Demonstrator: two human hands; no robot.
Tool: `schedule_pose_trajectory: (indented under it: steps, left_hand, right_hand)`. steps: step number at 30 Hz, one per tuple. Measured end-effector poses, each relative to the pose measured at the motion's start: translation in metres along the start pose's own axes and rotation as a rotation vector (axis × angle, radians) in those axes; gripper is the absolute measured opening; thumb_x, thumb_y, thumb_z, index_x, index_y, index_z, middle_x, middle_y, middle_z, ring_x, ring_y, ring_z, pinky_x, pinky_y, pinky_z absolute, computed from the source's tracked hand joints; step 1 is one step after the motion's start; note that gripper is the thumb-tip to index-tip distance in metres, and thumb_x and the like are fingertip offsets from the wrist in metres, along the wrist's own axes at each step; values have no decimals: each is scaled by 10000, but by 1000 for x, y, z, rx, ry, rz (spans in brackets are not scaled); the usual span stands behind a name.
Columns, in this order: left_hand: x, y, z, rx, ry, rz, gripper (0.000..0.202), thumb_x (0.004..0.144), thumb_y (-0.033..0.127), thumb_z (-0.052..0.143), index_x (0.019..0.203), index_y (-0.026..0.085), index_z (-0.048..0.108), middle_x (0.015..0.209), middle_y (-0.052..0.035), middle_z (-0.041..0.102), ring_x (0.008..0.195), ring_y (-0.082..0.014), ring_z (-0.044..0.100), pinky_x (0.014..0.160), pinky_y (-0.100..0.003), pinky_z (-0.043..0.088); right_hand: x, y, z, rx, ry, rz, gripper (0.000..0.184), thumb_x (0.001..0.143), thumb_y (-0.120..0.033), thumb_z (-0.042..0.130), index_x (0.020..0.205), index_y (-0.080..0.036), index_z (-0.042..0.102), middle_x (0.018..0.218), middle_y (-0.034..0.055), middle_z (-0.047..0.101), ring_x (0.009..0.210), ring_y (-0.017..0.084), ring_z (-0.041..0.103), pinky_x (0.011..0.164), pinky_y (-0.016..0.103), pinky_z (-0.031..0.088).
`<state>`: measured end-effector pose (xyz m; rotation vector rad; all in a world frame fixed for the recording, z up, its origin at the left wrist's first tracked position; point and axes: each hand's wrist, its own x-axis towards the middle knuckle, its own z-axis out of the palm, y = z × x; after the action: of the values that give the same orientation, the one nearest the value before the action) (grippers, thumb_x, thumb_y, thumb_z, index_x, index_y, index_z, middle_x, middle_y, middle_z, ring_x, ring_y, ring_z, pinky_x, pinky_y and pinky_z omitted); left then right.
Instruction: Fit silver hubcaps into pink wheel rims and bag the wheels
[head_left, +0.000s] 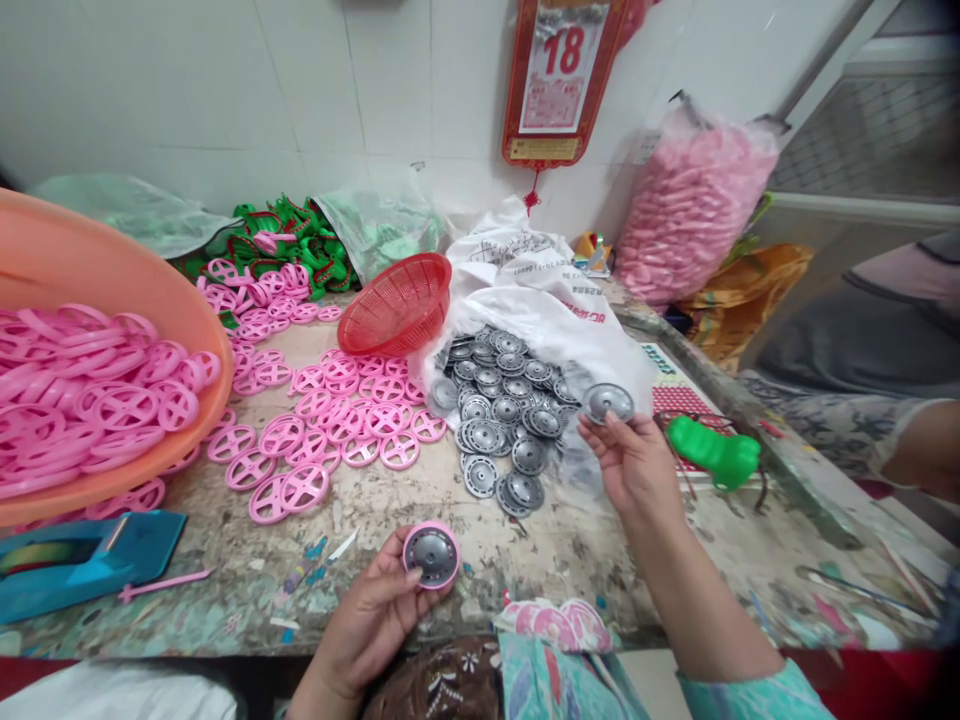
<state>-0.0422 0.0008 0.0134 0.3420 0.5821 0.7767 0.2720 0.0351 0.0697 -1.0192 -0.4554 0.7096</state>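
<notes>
Near the front edge of the table, my left hand (386, 600) grips a pink wheel ring with a grey disc (431, 556) set inside it, thumb on the disc's face. Over the right side, my right hand (630, 455) pinches a single grey wheel disc (608, 403) by its edge. Left of that hand, a heap of grey wheel discs (506, 410) spills from a white plastic sack (540, 300). Pink spoked wheel rings (360, 410) lie scattered across the table's middle and left.
An orange basin (214, 400) full of pink rings tilts at the left. Behind the rings stands a red basket (397, 305). A blue tape dispenser (142, 550) sits front left, a green plastic piece (712, 452) at right. A person's arm (919, 450) shows far right.
</notes>
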Motion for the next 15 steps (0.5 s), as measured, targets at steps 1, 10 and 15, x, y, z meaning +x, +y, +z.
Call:
schedule_pose_trajectory:
  steps: [1,10,15]
  left_hand:
    - [0,0,0,-3,-1,2,324,739,-9,607,982,205,591,998,-48,673,922,-197,645,876,-384,482]
    - [-1,-1,-4,26,32,-14,304,701,24,663,967,156,602,832,-41,667,723,-153,640,699,-285,505]
    - [-1,0,-5,47,58,-21,330,700,53,676,997,165,586,876,-55,684,798,-204,667,779,-366,517]
  right_hand:
    - [-1,-4,1,-24,17,-82,408,569,-312,813,821,-199,513,793,-35,646,699,152,675,653,292,553]
    - [-41,-1,17,-503,-145,-363,224,776,-358,659,899,-196,564,781,-6,567,706,138,556,671,276,462]
    - [-73,-8,36,-664,-323,-526,81,840,-272,580,895,-213,573,808,14,571,744,160,540,686,286,436]
